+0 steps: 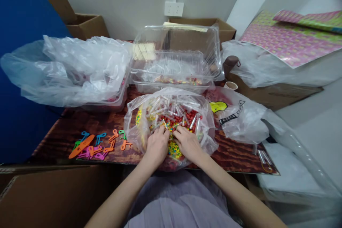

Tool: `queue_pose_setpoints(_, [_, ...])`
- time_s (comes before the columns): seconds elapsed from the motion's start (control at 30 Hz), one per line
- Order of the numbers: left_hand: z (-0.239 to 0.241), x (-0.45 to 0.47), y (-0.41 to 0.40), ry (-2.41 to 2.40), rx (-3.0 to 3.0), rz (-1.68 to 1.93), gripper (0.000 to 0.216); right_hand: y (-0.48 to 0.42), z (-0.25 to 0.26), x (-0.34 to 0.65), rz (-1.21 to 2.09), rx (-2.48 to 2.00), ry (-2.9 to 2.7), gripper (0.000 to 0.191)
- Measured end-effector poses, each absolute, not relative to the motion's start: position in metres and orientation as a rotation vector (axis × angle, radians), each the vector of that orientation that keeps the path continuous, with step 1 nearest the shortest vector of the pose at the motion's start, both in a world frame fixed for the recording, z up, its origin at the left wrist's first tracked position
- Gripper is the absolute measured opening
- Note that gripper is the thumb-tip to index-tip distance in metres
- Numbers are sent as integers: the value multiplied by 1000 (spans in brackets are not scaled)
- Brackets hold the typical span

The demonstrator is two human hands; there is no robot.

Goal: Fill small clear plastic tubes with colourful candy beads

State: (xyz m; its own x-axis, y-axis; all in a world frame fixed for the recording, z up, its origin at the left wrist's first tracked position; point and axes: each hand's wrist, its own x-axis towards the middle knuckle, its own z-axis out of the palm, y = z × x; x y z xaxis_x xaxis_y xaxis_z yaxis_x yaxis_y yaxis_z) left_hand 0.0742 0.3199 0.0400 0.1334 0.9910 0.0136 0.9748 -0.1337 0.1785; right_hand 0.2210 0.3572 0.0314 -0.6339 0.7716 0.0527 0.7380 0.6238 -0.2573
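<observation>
An open clear plastic bag on the table holds many small clear tubes, red pieces and tiny yellow, green and blue beads. Both of my hands reach into it from the front. My left hand has its fingers curled down among the beads, and a clear tube lies right at its fingertips. Close beside it, my right hand is closed with bent fingers at the edge of the beads and red pieces. What either hand pinches is too small or hidden to tell.
Colourful plastic clips lie at the left front. Behind stand a clear lidded box and a tub under plastic film. To the right are a printed plastic bag, a paper cup, a brown bottle and loose tubes.
</observation>
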Motion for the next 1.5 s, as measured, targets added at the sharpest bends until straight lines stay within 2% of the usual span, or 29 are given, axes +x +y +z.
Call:
queue_pose_setpoints(0.2, [44,76,317,1967,2245,297,23,362,38,237,494,-1294,-2467,9])
queue_pose_setpoints(0.3, [45,80,312,1846,1978,678,26,359,43,241,634,-1250,-2282,8])
queue_pose_setpoints(0.43, [41,90,311,1465,1242,1188,23,353,47,237,756,-1126,-2195,10])
queue_pose_setpoints(0.53, [41,90,312,1344,862,1381,26,352,45,238,762,-1136,-2196,11])
queue_pose_setpoints(0.63, [46,81,310,1338,768,1464,33,353,42,250,859,-1215,-2096,7])
queue_pose_setpoints(0.77, [49,73,301,1422,1114,1164,24,355,38,266,1119,-1240,-1854,16])
queue_pose_setpoints(0.83, [46,76,296,1536,1454,942,16,354,36,269,1127,-1268,-1852,16])
queue_pose_setpoints(0.9, [43,80,293,1640,1713,762,20,353,34,269,1098,-1298,-1908,16])
queue_pose_setpoints(1.03, [41,82,291,1739,1847,547,13,351,33,265,1050,-1361,-2017,26])
queue_pose_setpoints(1.1, [43,80,293,1758,1928,469,8,350,36,263,1017,-1370,-2092,22])
queue_pose_setpoints(1.17, [46,79,295,1803,2064,339,14,350,40,260,898,-1349,-2224,16])
queue_pose_setpoints(1.37, [52,90,299,1807,2338,-97,23,351,44,252,222,-1427,-2609,14])
queue_pose_setpoints(1.5, [42,104,309,1713,2349,-141,22,354,45,253,21,-1500,-2678,13])
